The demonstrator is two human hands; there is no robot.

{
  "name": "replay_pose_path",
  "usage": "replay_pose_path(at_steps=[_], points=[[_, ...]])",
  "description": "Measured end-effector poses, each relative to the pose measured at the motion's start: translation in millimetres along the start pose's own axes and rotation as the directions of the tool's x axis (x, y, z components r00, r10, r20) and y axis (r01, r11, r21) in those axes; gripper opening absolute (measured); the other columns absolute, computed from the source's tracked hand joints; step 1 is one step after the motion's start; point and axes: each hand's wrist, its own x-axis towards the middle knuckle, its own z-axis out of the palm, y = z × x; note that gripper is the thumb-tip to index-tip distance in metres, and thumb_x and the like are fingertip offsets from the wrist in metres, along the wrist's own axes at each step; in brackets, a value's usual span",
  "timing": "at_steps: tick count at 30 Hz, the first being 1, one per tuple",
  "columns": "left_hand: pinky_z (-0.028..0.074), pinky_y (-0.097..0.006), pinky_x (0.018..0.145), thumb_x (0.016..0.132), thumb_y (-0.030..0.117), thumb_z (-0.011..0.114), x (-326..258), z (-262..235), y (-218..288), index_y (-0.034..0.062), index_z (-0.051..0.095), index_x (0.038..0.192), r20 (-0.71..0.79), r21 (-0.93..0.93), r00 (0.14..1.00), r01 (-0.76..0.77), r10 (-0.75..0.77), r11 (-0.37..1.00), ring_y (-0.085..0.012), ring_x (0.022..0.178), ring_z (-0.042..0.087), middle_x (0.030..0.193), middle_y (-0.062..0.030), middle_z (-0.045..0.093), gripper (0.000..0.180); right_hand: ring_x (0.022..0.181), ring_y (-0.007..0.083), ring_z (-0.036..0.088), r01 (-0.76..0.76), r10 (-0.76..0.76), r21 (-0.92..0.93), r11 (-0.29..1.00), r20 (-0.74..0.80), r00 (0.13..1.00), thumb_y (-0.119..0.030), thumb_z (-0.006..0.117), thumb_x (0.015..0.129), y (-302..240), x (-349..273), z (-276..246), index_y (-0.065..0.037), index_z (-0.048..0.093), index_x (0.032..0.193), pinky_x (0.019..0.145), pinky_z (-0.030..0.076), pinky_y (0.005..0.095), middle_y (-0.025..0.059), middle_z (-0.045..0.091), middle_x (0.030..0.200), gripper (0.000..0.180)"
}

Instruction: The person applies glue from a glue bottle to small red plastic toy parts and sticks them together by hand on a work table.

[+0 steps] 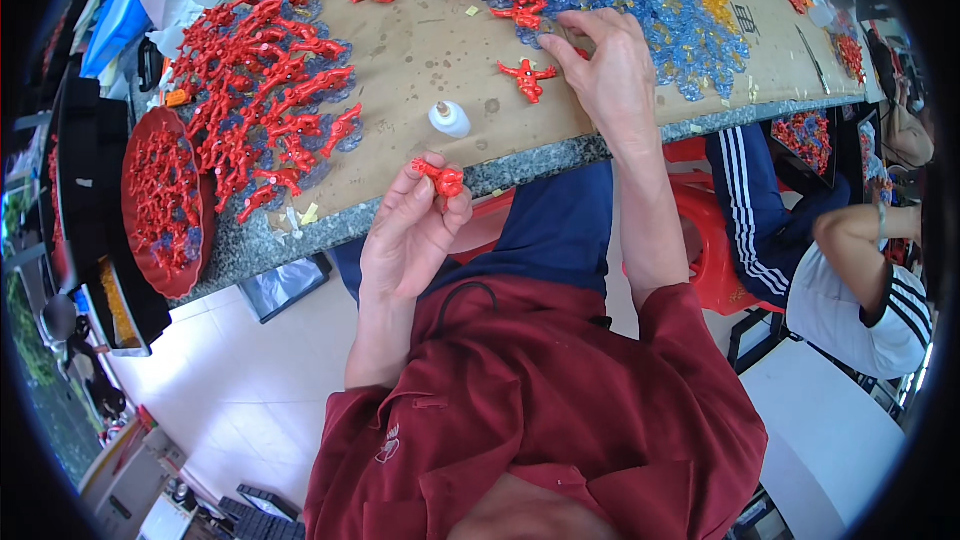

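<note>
Left hand (412,230) pinching red plastic piece (441,178), red bowl (140,155) holding red pieces (160,198)

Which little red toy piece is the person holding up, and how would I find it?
Find the cardboard-covered table, then its grey stone front edge. Just below that edge, the left hand pinches a small red plastic piece in its fingertips. Unlike the other red pieces lying on the table, it is lifted in the air.

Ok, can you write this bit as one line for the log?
left hand: holds red piece | right hand: reaching at blue pieces | glue bottle: upright on cardboard
</note>
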Motion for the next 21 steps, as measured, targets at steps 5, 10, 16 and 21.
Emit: replay_pose_path(at_steps=[5, 10, 16, 21], points=[[0.046, -0.027, 0.079, 0.087, 0.004, 0.052, -2.0, 0.9, -3.5, 0.0039, 0.049, 0.112, -0.01, 0.076, 0.999, -0.032, 0.033, 0.997, -0.0172, 0.088, 0.054, 0.103, -0.0107, 0.055, 0.025, 0.081, 0.0272, 0.054, -0.017, 0.016, 0.01, 1.0, 0.018, 1.0, -0.015, 0.07, 0.067, -2.6, -0.2, 2.4, -0.003, 0.066, 0.083, 0.071, 0.044, 0.036, 0.0109, 0.06, 0.079, 0.021], [0.047, -0.028, 0.077, 0.087, 0.004, 0.053, 0.8, -0.5, -5.3, 0.0041, 0.05, 0.112, -0.01, 0.039, 1.0, 0.015, -0.014, 0.999, -0.0172, 0.085, 0.054, 0.097, -0.0103, 0.056, 0.026, 0.08, 0.0274, 0.054, -0.062, 0.044, 0.144, 0.988, 0.124, 0.991, -0.015, 0.07, 0.066, -5.8, 3.9, -1.1, -0.004, 0.066, 0.083, 0.073, 0.043, 0.037, 0.0106, 0.06, 0.077, 0.02], [0.047, -0.028, 0.076, 0.086, 0.004, 0.053, 2.5, -0.1, -7.3, 0.0041, 0.049, 0.112, -0.053, 0.05, 0.998, 0.033, -0.03, 0.998, -0.0174, 0.083, 0.054, 0.096, -0.0103, 0.056, 0.026, 0.083, 0.0256, 0.055, 0.061, -0.07, 0.06, 0.996, 0.157, 0.985, -0.019, 0.071, 0.069, -5.7, 7.3, 6.6, -0.002, 0.064, 0.089, 0.073, 0.044, 0.0354, 0.011, 0.062, 0.084, 0.027], [0.046, -0.028, 0.073, 0.086, 0.004, 0.054, 2.8, 4.6, -7.9, 0.0041, 0.049, 0.112, -0.078, 0.053, 0.997, 0.032, -0.028, 0.998, -0.0172, 0.081, 0.054, 0.095, -0.0102, 0.056, 0.027, 0.07, 0.0182, 0.054, -0.022, -0.006, 0.201, 0.979, 0.138, 0.99, -0.016, 0.07, 0.07, -10.3, 3.4, -10.0, -0.002, 0.062, 0.094, 0.063, 0.044, 0.0298, 0.0082, 0.06, 0.075, 0.029]])
